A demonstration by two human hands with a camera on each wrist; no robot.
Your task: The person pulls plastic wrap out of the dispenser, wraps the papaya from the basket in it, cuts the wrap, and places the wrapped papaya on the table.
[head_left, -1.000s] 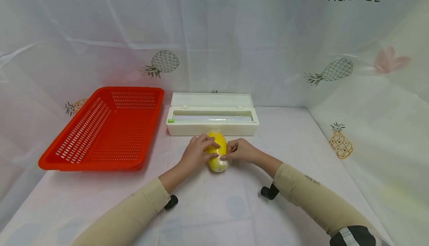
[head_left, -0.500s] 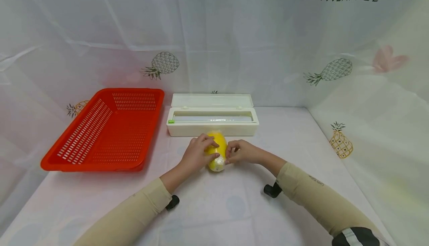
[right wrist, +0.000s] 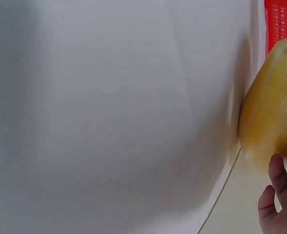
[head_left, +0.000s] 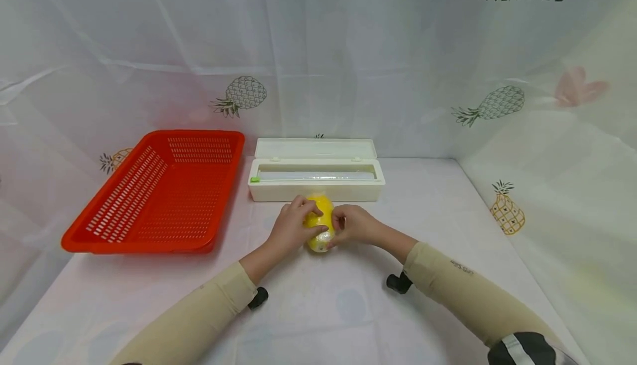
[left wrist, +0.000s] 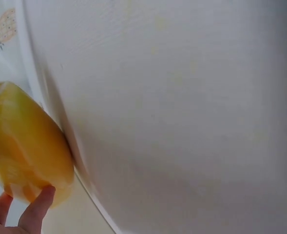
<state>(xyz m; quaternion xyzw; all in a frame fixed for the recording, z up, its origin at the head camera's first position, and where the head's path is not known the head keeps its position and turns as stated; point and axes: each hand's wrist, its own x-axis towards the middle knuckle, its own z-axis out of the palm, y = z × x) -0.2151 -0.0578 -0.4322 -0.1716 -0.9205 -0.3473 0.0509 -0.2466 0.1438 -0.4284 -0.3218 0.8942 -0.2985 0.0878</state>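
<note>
A yellow melon (head_left: 323, 206), wrapped in shiny clear film, stands in the middle of the table just in front of a white film box. My left hand (head_left: 294, 224) holds its left side, with thumb and fingers spread round it. On the right side, my right hand (head_left: 355, 224) has curled fingers against the melon and the thumb near its lower end. In the left wrist view the wrapped melon (left wrist: 33, 141) shows at the left edge with two fingertips on it. The right wrist view shows the melon (right wrist: 267, 114) above partly curled fingers (right wrist: 280, 180).
Behind the melon lies the white cling film box (head_left: 318, 192), its lid (head_left: 314, 149) raised, a film roll (head_left: 316, 176) inside and a green slider (head_left: 255, 180) at its left. A red slotted basket (head_left: 169, 204) sits at the left. A pineapple-print cloth hangs behind.
My right hand has shifted slightly left, and its thumb has moved from the melon's edge onto its lower end. The left hand stays in place, and the melon's lower end has moved slightly left.
</note>
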